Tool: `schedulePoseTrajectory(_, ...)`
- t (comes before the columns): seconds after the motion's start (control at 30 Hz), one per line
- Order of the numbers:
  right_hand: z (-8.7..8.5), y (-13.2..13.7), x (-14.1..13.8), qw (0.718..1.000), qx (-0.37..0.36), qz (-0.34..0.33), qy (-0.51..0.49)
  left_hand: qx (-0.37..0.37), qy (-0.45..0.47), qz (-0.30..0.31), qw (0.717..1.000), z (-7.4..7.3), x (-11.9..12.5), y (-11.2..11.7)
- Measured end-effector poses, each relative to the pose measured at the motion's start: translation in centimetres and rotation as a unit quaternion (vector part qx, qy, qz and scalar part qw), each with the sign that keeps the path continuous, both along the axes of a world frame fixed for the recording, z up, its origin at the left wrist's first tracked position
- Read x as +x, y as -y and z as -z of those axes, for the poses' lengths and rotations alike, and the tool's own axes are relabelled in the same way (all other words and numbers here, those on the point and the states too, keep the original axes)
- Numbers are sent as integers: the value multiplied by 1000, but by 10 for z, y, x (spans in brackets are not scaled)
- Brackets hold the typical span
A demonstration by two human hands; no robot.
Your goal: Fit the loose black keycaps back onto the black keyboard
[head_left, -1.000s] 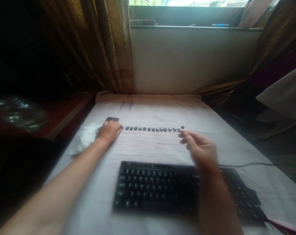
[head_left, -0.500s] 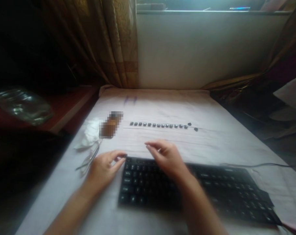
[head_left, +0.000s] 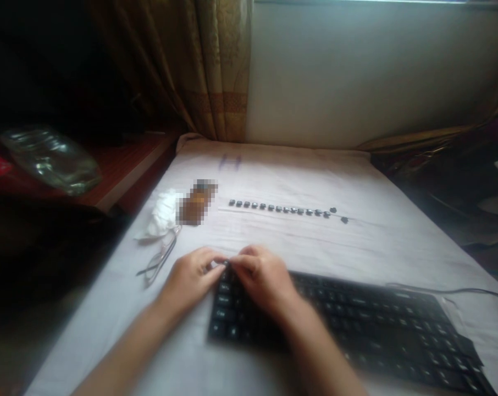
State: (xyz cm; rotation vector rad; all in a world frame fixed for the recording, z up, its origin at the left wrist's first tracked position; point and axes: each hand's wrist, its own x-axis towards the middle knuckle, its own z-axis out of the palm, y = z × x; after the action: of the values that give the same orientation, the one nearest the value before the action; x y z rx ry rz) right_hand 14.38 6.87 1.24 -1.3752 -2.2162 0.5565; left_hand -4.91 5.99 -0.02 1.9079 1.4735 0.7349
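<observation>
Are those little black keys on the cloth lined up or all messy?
Lined up, mostly: the small black keycaps sit in one straight row on the white cloth, with two loose ones just off its right end.

I see a pale wall [head_left: 356, 71] ahead, with a patterned brown curtain [head_left: 216, 66] hanging down to the far left corner of the table [head_left: 397, 242], which is covered by a white cloth. Beside its left edge stands a reddish wooden shelf [head_left: 125, 165], in deep shadow. Soft daylight brightens the wall.
</observation>
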Motion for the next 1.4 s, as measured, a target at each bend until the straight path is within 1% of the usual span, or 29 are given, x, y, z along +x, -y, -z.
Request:
schedulePoseTrajectory(0.13,0,1,0,1000,7,-6,18,-28,26,-19,999,1,3,0)
schedulePoseTrajectory(0.3,3,1,-6,1000,9,15,21,-61,80,-37,994,3,4,-1)
schedulePoseTrajectory(0.43,4,2,-11,999,23,18,28,-73,115,-36,990,4,3,-3)
schedulePoseTrajectory(0.53,3,2,-11,999,24,15,36,-78,131,-23,988,5,1,-2)
schedulePoseTrajectory(0.7,4,2,-8,999,23,7,44,-85,135,-13,987,6,-1,-3)
schedulePoseTrajectory(0.9,6,3,-9,998,31,15,48,-100,149,-12,984,8,-2,-4)
schedulePoseTrajectory(1.03,4,4,-10,998,25,10,55,-94,149,-21,984,8,-1,-4)
schedulePoseTrajectory(1.27,6,4,-11,999,4,16,50,-113,156,-31,981,7,-1,-5)
schedulePoseTrajectory(1.4,6,4,-11,998,11,19,52,-121,154,-47,979,7,-1,-5)
